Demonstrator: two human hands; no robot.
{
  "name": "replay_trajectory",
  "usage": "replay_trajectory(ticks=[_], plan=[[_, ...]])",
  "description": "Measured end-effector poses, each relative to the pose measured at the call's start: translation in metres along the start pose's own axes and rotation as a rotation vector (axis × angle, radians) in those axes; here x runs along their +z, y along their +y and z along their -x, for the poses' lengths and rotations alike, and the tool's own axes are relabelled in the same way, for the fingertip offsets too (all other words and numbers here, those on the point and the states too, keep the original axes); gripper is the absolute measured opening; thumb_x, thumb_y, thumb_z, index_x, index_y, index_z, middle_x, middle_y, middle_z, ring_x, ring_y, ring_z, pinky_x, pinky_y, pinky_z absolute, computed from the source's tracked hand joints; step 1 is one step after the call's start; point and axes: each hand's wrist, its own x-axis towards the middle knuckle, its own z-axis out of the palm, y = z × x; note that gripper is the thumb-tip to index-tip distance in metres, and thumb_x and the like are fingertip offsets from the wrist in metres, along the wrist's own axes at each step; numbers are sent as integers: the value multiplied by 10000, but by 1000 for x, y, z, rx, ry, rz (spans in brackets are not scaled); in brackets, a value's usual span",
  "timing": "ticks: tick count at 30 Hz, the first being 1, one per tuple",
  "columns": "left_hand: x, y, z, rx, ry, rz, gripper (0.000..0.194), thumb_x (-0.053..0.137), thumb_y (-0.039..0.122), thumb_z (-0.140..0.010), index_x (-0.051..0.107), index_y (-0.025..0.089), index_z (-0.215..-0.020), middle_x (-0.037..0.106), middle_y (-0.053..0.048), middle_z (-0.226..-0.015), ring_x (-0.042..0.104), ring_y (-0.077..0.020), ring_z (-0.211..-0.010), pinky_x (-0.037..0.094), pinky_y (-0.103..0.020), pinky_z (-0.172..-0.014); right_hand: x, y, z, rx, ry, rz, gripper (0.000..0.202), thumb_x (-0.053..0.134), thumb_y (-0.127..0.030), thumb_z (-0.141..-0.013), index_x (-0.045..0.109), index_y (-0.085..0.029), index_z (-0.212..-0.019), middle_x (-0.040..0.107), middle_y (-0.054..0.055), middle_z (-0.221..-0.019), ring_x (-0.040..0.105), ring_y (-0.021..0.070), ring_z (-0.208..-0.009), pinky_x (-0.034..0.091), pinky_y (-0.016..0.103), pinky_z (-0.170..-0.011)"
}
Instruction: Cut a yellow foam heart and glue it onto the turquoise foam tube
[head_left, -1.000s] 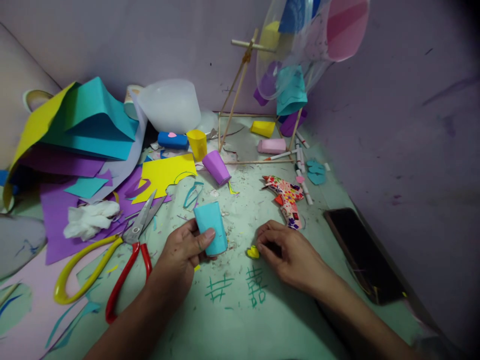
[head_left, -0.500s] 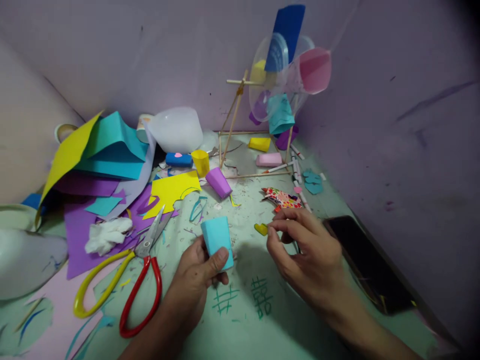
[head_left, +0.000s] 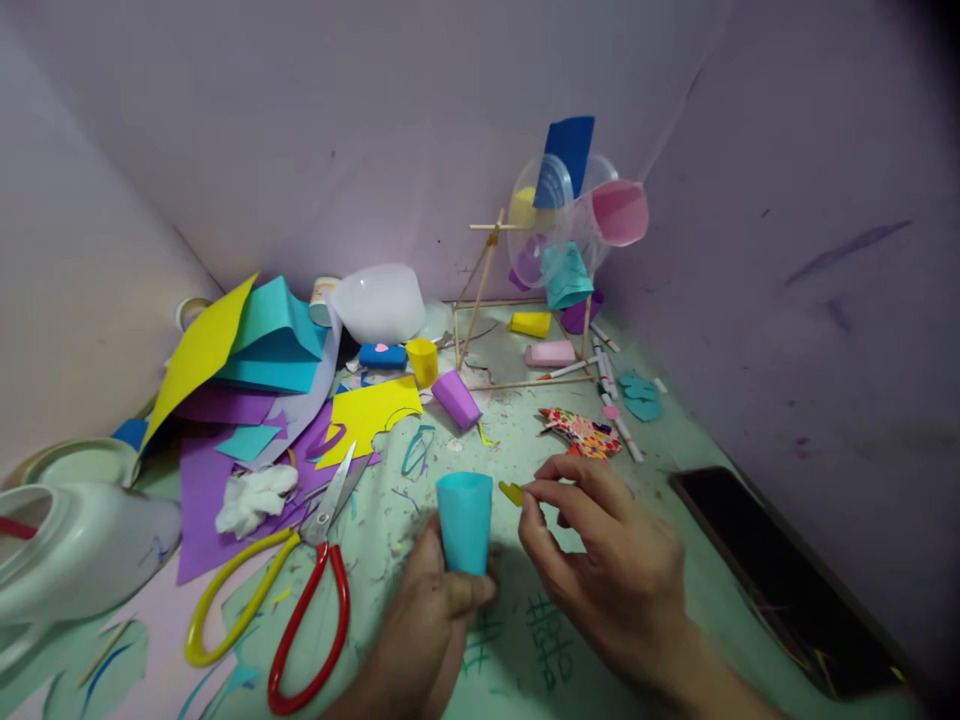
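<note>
Cup (head_left: 464, 522), already formed, stood upright above the worktop (head_left: 517, 440), your left hand (head_left: 441, 610) curled around its base; your right hand (head_left: 604, 540) pinched a yellow heart (head_left: 511, 492), seemingly cut out, just right of it, not touching.

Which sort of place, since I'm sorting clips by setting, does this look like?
Probably a makeshift craft corner, perhaps in a home: scissors lie beside a cut yellow sheet, a stick frame stands farther back, and the left hand holds a turquoise cup.
</note>
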Motion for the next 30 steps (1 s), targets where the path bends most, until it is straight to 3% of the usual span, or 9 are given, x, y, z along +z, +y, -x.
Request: replay_trajectory(ticks=[4,8,11,18,24,30], plan=[[-4,-3,-2,-44,-21,125,341,523,43,-497,649,183,-781,556,-8,-672,503,-145,-656,412,-281,-663,0,4,3,23,19,-18,65,587,-144,-768,641,-180,-767,664,44,-789,614,128,-584,450,233,-488],[-7,-2,-4,-54,-51,315,128,616,154,-686,664,161,-804,574,-12,-674,521,-135,-638,445,-317,-750,2,4,4,-3,27,-18,60,591,-144,-768,633,-186,-780,666,43,-793,622,127,-591,458,229,-500],[-5,-3,-4,10,-68,358,135,610,274,-789,675,161,-826,617,-31,-748,548,-143,-682,450,-336,-808,3,3,4,-18,44,35,66,609,-144,-756,638,-193,-790,681,38,-808,631,125,-587,454,225,-496],[-1,-5,-3,96,-50,131,357,627,267,-786,597,237,-1141,648,-61,-1101,549,-228,-1069,366,-362,-976,8,-3,2,11,70,142,98,584,-174,-771,657,-200,-712,712,24,-752,637,149,-566,438,264,-511],[-8,-3,-2,93,-2,-95,483,693,342,-731,575,245,-1189,639,-57,-1143,488,-249,-1174,311,-345,-1032,12,-7,6,-19,21,125,112,593,-156,-764,671,-205,-700,723,11,-765,638,145,-601,423,261,-533],[-11,-1,-5,104,27,-160,494,722,366,-694,600,265,-1162,668,-46,-1084,508,-251,-1160,404,-302,-940,14,-12,9,-51,-6,115,121,592,-162,-766,670,-203,-683,724,8,-776,633,157,-619,420,286,-559]])
